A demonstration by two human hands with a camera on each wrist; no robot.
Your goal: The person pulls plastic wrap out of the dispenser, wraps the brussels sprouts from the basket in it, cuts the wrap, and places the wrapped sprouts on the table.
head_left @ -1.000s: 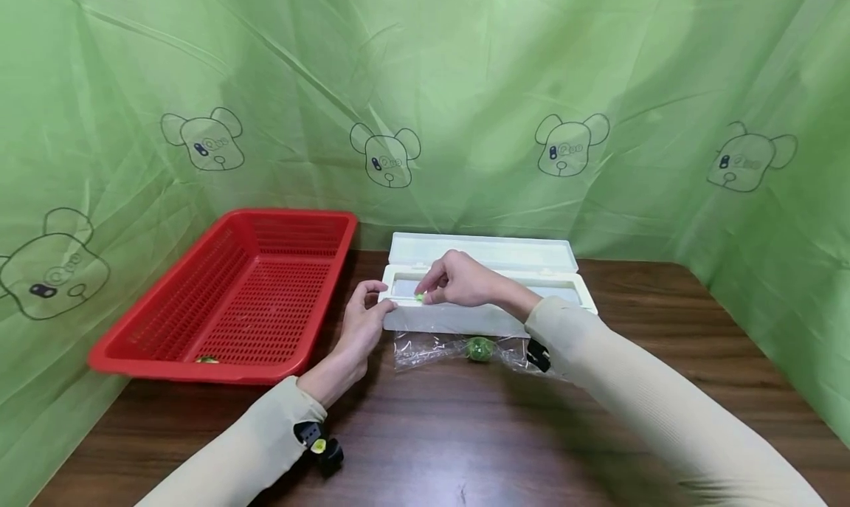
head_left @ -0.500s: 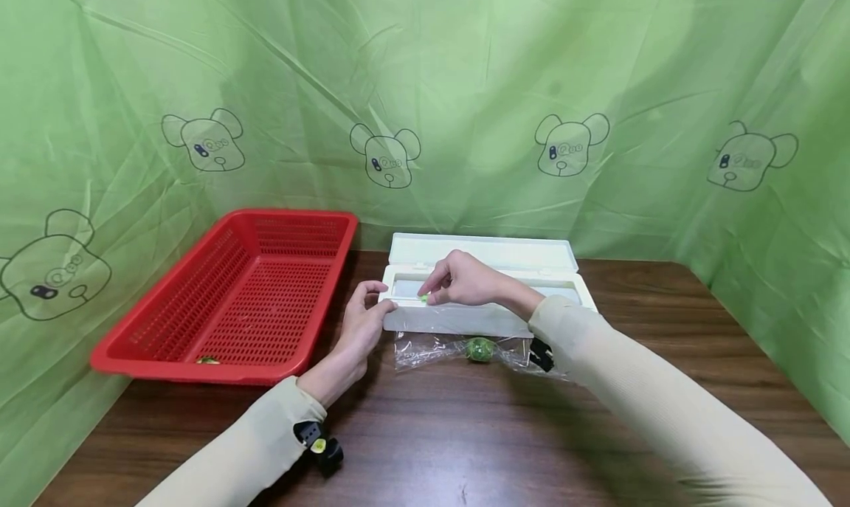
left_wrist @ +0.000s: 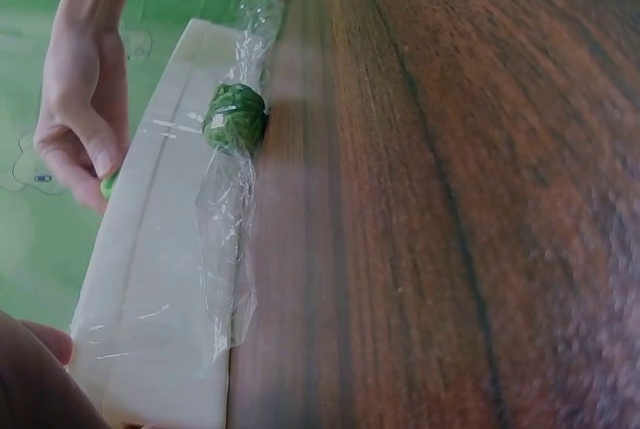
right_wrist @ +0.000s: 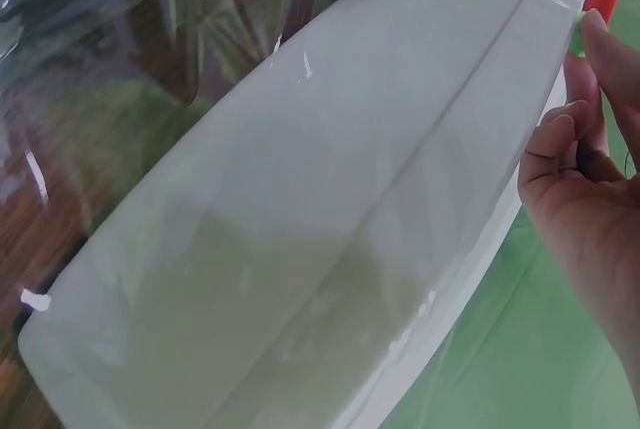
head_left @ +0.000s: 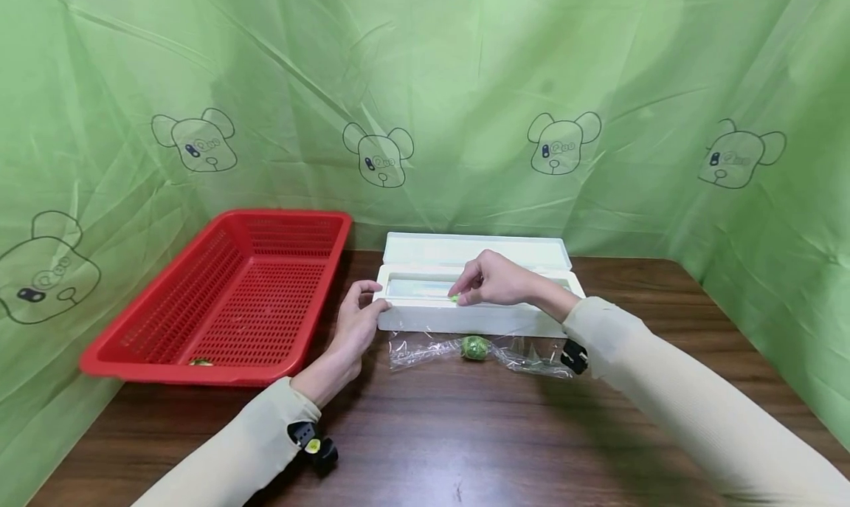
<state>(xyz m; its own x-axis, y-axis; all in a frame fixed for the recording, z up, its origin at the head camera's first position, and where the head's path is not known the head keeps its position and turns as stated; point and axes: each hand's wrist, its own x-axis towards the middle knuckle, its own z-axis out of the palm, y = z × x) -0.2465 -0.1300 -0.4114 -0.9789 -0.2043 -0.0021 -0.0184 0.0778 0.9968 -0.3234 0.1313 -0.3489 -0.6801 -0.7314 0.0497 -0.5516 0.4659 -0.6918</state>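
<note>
A white cling film dispenser (head_left: 438,318) lies across the table with its lid (head_left: 474,250) standing raised behind it. My left hand (head_left: 355,322) grips its left end, thumb at the front edge and fingers behind. Between thumb and fingertips, my right hand (head_left: 499,280) pinches a small bright green slide cutter (head_left: 454,298) on the dispenser's front rail, near mid-length. Clear cling film (left_wrist: 225,239) hangs down the front onto the table. A round, leafy green vegetable like a Brussels sprout (head_left: 474,347) sits within the film, which is gathered narrow on either side of it.
A red perforated basket (head_left: 192,373) stands to the left, with a small green item (head_left: 201,361) low by its near wall. The wooden table (head_left: 425,433) is enclosed by green curtains (head_left: 465,57) printed with bear faces.
My right hand has slid the green cutter rightward along the rail, from near the left end toward the middle. My left hand keeps its grip on the dispenser's end.
</note>
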